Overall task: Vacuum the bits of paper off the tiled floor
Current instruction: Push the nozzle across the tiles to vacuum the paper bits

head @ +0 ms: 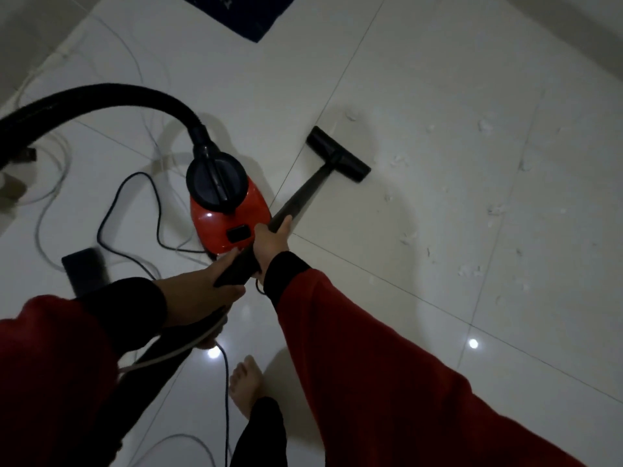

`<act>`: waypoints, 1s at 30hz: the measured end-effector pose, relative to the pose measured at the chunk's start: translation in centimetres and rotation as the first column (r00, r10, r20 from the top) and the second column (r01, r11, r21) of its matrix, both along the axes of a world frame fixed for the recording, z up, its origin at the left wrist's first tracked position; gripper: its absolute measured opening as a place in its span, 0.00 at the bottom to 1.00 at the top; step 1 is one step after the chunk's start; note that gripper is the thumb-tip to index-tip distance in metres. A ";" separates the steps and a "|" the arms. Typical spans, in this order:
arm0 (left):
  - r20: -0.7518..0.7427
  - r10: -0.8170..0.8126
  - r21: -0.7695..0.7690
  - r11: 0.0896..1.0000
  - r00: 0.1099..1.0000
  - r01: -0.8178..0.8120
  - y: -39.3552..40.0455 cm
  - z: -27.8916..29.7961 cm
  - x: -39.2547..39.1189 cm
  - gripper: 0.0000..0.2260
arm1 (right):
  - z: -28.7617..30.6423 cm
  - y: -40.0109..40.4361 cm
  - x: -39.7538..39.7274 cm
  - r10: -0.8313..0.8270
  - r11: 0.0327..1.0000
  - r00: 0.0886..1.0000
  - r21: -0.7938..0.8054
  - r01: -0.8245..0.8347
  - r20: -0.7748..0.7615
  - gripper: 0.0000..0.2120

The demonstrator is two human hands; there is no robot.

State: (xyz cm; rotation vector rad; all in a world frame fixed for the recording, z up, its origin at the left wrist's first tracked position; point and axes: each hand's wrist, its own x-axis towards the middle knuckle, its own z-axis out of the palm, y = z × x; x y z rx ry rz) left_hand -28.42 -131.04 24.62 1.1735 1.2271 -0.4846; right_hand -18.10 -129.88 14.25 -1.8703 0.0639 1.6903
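Note:
I hold the black vacuum wand (305, 192) with both hands. My right hand (271, 242) grips it higher up the tube. My left hand (199, 289) grips its lower end, together with a white cord. The black floor nozzle (338, 154) rests on the white tiled floor (421, 79) at the centre. Several small white bits of paper (495, 210) lie scattered on the tiles to the right of the nozzle. The red and black vacuum body (226, 210) stands just left of the wand, with its black hose (111, 96) arching off to the left.
Black and white cables (111, 214) loop over the floor at the left. A dark flat device (86, 271) lies near my left sleeve. A dark blue mat (236, 11) lies at the top. My bare foot (244, 385) stands below my hands.

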 end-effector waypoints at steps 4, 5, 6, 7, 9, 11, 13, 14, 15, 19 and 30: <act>0.049 0.198 -0.164 0.968 0.979 -0.188 1.3 0.8 0.4 0.29 | 0.5 2.1 0.0 0.156 0.987 0.988 -0.027 -0.156 0.008 0.36; 0.039 0.258 -0.203 0.948 0.965 -0.245 1.6 0.8 0.4 0.29 | 0.4 2.7 0.2 0.175 0.984 0.985 -0.021 -0.175 0.000 0.36; 0.028 0.290 -0.218 0.936 0.956 -0.278 2.1 0.4 0.5 0.30 | 0.2 3.4 0.5 0.174 0.985 0.985 -0.003 -0.174 -0.014 0.35; 0.031 0.301 -0.206 0.935 0.953 -0.288 2.6 0.1 0.8 0.31 | 0.0 4.1 0.8 0.157 0.988 0.987 0.017 -0.156 -0.026 0.35; 0.043 0.295 -0.163 0.945 0.954 -0.285 3.9 -0.5 1.8 0.32 | -0.7 5.5 1.8 0.097 0.994 0.995 0.043 -0.096 -0.026 0.35; 0.035 0.315 -0.164 0.938 0.948 -0.305 5.5 -0.8 3.7 0.31 | -1.2 7.1 3.5 0.059 0.997 0.998 0.050 -0.058 -0.027 0.36; 0.024 0.320 -0.173 0.934 0.947 -0.311 7.2 -0.5 6.0 0.31 | -1.1 8.7 5.9 0.018 0.998 0.998 0.069 -0.013 -0.060 0.37; 0.023 0.319 -0.164 0.936 0.948 -0.311 8.1 -0.3 7.0 0.30 | -0.9 9.6 7.2 0.003 0.997 0.997 0.078 0.003 -0.076 0.37; 0.023 0.319 -0.154 0.938 0.948 -0.312 9.0 -0.1 8.1 0.29 | -0.6 10.5 8.4 -0.002 0.996 0.997 0.085 0.009 -0.083 0.36; 0.056 0.342 -0.146 0.932 0.938 -0.332 12.4 0.5 12.5 0.25 | -0.9 13.7 12.7 -0.003 0.996 0.997 0.094 0.010 -0.076 0.35; 0.028 0.172 -0.024 0.985 0.985 -0.172 19.1 -0.4 19.4 0.30 | -1.5 19.3 20.1 -0.042 0.992 0.991 0.115 0.057 -0.125 0.40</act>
